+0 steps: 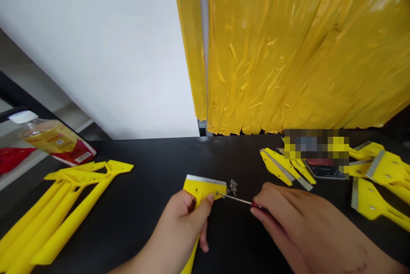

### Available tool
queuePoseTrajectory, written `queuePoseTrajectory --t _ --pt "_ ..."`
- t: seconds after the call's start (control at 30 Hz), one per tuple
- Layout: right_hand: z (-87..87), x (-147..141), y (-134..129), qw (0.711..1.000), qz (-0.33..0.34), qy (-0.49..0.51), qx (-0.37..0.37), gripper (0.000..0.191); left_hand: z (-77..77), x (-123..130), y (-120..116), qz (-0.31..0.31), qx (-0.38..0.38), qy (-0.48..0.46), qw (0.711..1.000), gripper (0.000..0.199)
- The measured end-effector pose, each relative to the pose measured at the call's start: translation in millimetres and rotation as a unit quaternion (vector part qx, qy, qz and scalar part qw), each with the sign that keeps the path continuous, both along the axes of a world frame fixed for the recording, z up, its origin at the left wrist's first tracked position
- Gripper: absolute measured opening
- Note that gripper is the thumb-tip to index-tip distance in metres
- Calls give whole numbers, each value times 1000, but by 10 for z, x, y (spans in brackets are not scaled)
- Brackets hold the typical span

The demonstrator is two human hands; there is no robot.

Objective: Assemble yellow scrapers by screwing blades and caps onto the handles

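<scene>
Left hand (188, 216) is gripping scraper (203, 187), apparently steadying it; right hand (294, 218) is pinching screwdriver (246, 201), tip meeting screw (217, 193); loose screws (235, 184) are lying beside, likely for reach.

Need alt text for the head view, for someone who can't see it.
The left hand holds a yellow scraper over a black table; the right hand holds a screwdriver, tip at the scraper's screw. Loose screws lie nearby, yellow handles and a bottle to the left, yellow plates and more scrapers to the right.
</scene>
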State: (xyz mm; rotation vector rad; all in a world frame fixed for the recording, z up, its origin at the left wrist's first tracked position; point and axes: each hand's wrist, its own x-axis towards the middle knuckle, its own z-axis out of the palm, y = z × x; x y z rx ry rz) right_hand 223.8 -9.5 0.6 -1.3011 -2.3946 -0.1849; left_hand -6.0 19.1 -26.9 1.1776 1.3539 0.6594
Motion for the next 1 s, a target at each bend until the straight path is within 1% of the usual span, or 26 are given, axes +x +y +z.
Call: queuePoseTrajectory --t 0.13,0.3,0.47,0.57,0.63,0.7,0.77,0.8,0.83,0.87,0.9,0.97,1.0 --pt "7 -14 5 1000 5 18 19 28 5 -4 10 2 2 -3 1000 58" --pt "10 16 8 1000 23 -9 3 31 20 -7 -16 8 5 -7 1000 56" --pt "-10 34 29 1000 22 -2 -6 23 14 1 -25 -1 15 7 1000 57" --pt "-13 41 24 999 35 -26 -5 25 -2 5 -18 0 27 13 1000 57" --pt "-3 51 15 999 31 -12 -10 26 0 8 -19 -3 31 9 999 57" --pt "11 61 10 998 16 24 -59 27 20 10 -30 -10 32 3 999 57" --pt "15 63 20 984 -11 78 -158 28 53 12 -54 -15 35 -1 999 57" --pt "12 57 32 968 -28 111 -222 29 73 12 -71 -17 40 0 999 57" --pt "4 48 47 944 -48 148 -291 31 92 12 -89 -15 48 3 999 57" --pt "-5 35 65 909 -70 192 -362 34 111 12 -109 -10 59 7 998 57" --pt "-15 19 82 864 -92 240 -433 38 129 10 -128 -2 72 13 997 57" --pt "-20 -13 107 749 -118 346 -553 44 159 2 -161 13 109 18 994 52" --pt "-13 -26 112 690 -119 399 -592 46 173 -4 -172 18 132 17 991 47"
